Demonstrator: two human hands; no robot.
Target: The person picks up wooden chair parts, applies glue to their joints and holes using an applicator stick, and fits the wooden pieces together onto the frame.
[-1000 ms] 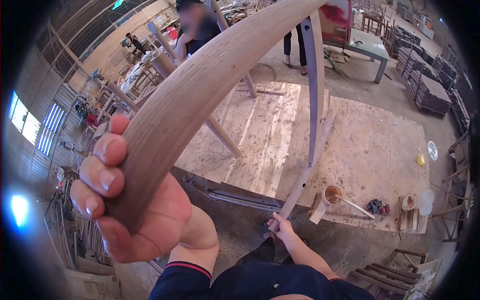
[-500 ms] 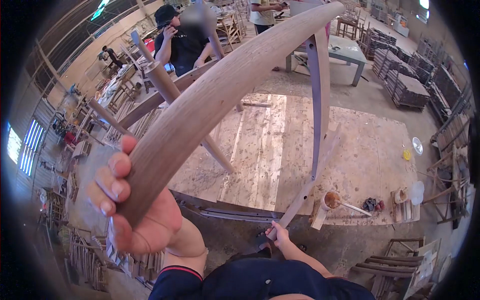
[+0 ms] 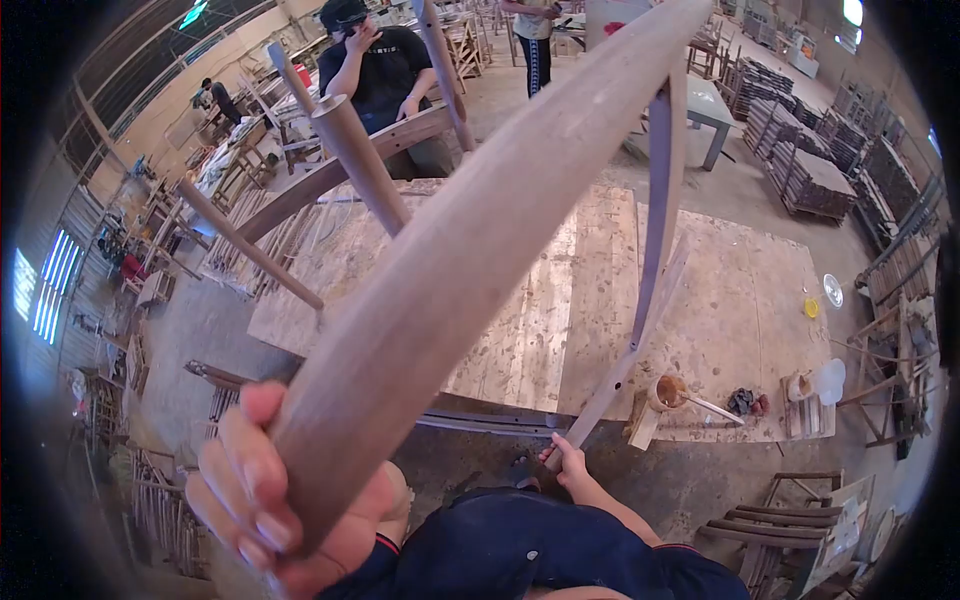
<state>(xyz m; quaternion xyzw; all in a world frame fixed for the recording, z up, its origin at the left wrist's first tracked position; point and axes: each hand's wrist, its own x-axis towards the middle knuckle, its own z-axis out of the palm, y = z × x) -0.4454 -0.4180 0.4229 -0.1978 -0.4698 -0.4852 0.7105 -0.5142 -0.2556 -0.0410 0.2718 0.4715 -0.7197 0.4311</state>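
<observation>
A thick, curved wooden chair rail [image 3: 470,240] slants close across the head view from lower left to upper right. My left hand [image 3: 265,480] is closed around its lower end. A narrow, drilled upright [image 3: 655,210] runs down from the rail's far end to a slimmer wooden bar [image 3: 610,392]. My right hand [image 3: 566,462] grips the near end of that bar at the table's front edge. Behind the rail stand a round wooden post [image 3: 360,165], a drilled curved crosspiece [image 3: 310,185] and a thin rod [image 3: 250,250]. How these join is partly hidden by the rail.
The stained worktable [image 3: 740,300] bears a cup of brown paste [image 3: 668,390] with a stick, dark crumpled scraps [image 3: 742,402] and a yellow lid [image 3: 811,308]. Across it a person in black [image 3: 385,70] touches the frame. Stacked boards [image 3: 812,178] lie at right.
The curved rail now looms closer and lower in view, with my left hand shifted down and slightly right. My right hand keeps its grip. The post and crosspiece show more fully.
</observation>
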